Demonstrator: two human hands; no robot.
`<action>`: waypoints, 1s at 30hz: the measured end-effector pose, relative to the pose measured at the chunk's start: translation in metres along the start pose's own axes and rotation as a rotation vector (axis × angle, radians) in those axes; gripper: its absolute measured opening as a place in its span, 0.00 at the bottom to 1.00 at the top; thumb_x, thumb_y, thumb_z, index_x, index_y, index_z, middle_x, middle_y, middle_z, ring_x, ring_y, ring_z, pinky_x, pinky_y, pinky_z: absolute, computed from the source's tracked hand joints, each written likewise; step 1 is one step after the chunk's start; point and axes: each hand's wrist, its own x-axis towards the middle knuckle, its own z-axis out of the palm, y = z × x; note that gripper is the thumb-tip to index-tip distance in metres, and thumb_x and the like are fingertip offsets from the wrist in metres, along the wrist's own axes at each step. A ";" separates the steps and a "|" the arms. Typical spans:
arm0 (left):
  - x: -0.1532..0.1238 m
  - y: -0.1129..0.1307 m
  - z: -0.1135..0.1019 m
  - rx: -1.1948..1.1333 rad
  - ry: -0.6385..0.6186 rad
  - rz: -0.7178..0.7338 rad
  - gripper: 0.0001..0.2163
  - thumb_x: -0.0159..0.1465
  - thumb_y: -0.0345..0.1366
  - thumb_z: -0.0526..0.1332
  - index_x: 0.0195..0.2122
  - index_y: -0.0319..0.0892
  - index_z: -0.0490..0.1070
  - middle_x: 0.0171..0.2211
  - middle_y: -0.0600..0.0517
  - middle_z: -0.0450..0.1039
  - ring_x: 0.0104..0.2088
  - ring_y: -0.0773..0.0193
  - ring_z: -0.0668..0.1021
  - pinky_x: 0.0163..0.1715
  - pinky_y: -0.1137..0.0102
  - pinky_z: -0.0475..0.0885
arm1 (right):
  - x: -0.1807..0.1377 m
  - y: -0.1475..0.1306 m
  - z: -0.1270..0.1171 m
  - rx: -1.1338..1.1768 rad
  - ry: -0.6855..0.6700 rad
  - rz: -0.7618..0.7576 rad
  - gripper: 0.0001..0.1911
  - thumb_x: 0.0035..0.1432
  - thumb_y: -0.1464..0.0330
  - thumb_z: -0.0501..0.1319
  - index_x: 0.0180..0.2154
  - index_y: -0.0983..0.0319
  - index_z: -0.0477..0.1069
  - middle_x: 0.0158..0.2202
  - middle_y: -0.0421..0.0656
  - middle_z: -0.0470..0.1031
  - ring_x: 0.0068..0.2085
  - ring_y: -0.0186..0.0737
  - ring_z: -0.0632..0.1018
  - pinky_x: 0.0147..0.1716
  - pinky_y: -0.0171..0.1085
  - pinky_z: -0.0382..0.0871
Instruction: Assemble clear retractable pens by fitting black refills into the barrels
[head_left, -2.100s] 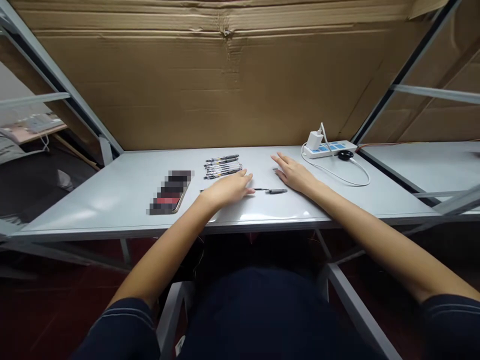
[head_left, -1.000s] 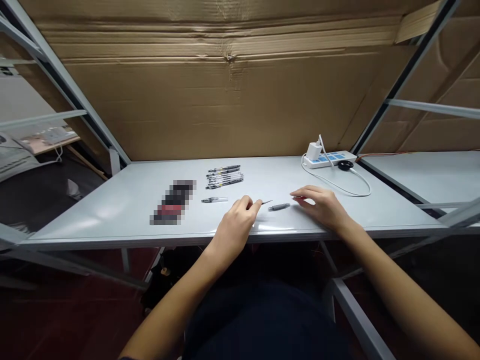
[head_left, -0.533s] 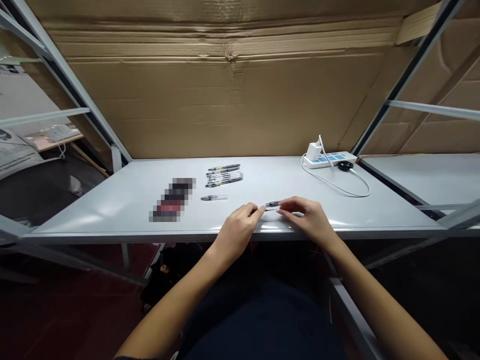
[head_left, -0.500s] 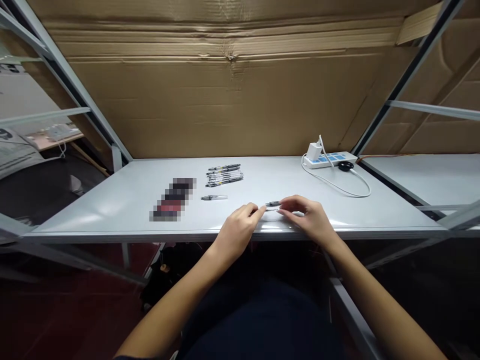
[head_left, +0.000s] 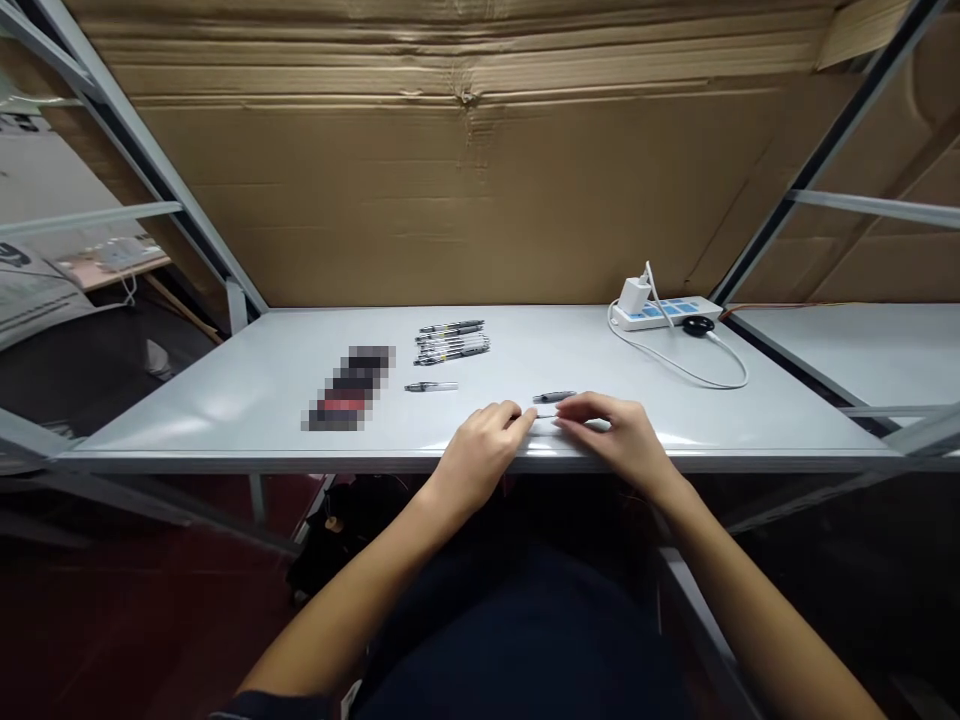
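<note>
Pen barrel (head_left: 554, 397) loose just beyond right hand (head_left: 611, 435)

No legible text or labels anywhere

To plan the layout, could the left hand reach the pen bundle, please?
Probably yes: the left hand lies near the pen bundle, and the loose pen beside that path blocks nothing.

Pixelated phone (head_left: 349, 390), blurred throughout, pen barrel (head_left: 544, 418) partly hidden by hands (head_left: 480, 452)
</note>
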 end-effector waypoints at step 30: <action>0.006 0.014 0.024 0.039 0.313 0.058 0.16 0.73 0.29 0.56 0.58 0.48 0.74 0.41 0.51 0.81 0.37 0.61 0.79 0.39 0.66 0.72 | 0.000 -0.016 0.006 0.318 0.083 0.137 0.16 0.54 0.59 0.73 0.44 0.55 0.78 0.31 0.39 0.82 0.34 0.44 0.84 0.38 0.44 0.81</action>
